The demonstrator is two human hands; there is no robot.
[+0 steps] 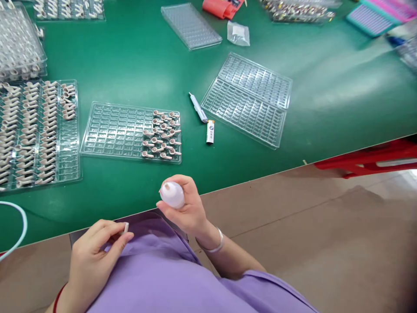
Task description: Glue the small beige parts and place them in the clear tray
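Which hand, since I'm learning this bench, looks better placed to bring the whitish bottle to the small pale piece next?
Probably the right hand: it grips the whitish bottle, while the left hand pinches the small pale piece and could hold it steady.

Green tabletop with a pale sheen, brownish floor, red plastic furniture at right

Purp. top, bangle (slvr), red cord

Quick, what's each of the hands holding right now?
Left hand: closed, pinching a small pale piece.
Right hand: closed around a whitish bottle.
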